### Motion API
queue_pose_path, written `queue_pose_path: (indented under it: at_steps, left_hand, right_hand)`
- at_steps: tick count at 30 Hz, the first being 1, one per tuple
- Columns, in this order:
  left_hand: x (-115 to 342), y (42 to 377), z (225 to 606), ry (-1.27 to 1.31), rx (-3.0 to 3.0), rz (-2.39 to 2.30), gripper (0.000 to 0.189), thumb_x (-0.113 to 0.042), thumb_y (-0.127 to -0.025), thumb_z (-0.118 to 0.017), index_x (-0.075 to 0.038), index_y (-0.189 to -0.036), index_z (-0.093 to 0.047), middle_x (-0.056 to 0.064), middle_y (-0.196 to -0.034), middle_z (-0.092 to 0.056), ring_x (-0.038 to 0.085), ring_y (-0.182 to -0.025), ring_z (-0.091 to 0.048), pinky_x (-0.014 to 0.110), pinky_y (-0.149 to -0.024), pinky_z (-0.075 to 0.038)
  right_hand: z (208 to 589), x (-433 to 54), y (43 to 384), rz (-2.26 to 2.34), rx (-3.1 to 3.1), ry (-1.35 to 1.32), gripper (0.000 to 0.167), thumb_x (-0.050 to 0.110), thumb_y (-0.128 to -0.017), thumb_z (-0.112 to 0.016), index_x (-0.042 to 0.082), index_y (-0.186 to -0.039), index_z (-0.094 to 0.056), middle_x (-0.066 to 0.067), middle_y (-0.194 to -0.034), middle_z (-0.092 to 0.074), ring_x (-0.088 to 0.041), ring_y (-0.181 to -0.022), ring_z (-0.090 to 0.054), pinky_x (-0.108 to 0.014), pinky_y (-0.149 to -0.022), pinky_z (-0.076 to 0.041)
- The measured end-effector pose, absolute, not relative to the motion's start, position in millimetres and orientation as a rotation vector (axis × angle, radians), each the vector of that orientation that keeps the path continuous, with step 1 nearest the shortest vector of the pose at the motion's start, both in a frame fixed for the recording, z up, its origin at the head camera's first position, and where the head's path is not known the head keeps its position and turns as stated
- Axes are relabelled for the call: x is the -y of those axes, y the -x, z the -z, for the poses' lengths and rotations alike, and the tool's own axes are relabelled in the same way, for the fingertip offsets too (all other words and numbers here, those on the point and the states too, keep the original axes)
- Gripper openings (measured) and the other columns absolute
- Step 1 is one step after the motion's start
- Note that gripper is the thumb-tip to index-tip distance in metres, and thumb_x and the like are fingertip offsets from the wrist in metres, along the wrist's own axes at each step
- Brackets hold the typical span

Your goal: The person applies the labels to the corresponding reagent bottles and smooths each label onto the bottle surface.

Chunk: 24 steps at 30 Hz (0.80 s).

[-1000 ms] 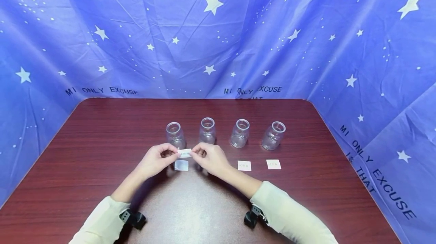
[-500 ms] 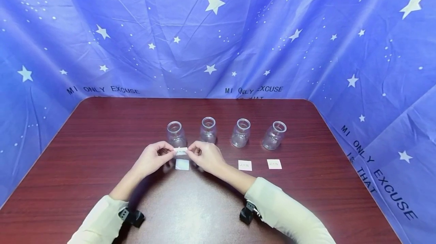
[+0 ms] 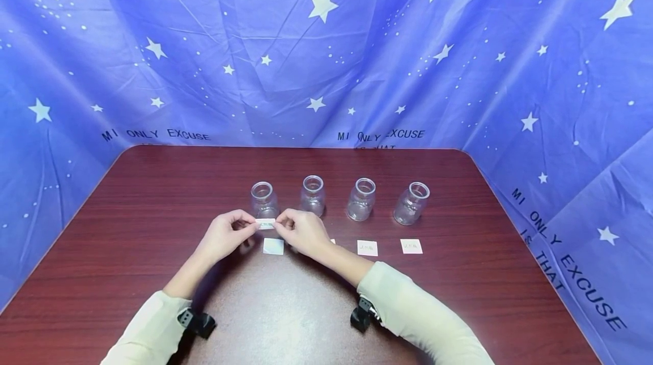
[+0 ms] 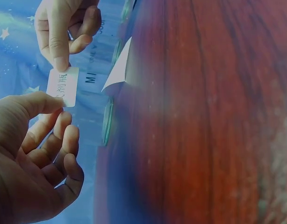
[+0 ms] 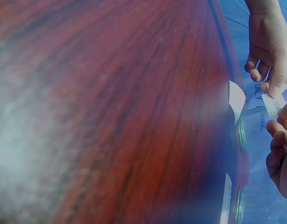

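A small white label [image 3: 265,224] with dark printed characters is stretched between my two hands in front of the leftmost glass jar [image 3: 263,198]. My left hand [image 3: 223,238] pinches its left end between thumb and index finger. The opposite end is pinched by my right hand [image 3: 308,233]. In the left wrist view the print on the label [image 4: 71,86] faces the camera, partly covered by the left thumb. Below the hands lies a blank, pale paper square [image 3: 273,246], whose edge curls up off the table in the left wrist view.
Three more uncapped glass jars stand in a row to the right, among them the far right one [image 3: 410,204]. Two printed white squares, one in front of the third jar [image 3: 367,248], lie on the dark red table [image 3: 153,200]. My right forearm mostly hides another white piece [image 3: 333,241].
Both hands have shifted slightly left and away from me with the label, bringing it in front of the leftmost jar. A white corner beside my right wrist has come into view.
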<state>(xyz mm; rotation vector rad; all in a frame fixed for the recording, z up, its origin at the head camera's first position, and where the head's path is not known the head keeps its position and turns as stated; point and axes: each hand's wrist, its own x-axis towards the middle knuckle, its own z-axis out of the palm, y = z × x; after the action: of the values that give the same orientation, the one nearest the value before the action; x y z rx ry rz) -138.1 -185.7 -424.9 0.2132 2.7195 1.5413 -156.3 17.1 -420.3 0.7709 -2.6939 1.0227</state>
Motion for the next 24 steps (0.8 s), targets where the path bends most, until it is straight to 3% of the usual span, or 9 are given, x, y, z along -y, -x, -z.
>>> queue_pose_path:
  at_steps: [24]
  left_hand:
    - [185.3, 142.2, 423.6, -0.111, -2.752, -1.552, 0.013, -0.014, -0.084, -0.066, -0.003, -0.091, -0.066, 0.016, -0.072, -0.069, 0.021, -0.053, -0.064, 0.027, -0.044, -0.046]
  right_hand:
    - [427.1, -8.6, 166.4, -0.951, 2.680, -0.688, 0.010, 0.029, -0.085, -0.063, 0.020, -0.084, -0.069, 0.010, -0.061, -0.057, 0.004, -0.048, -0.039, -0.013, -0.047, -0.031]
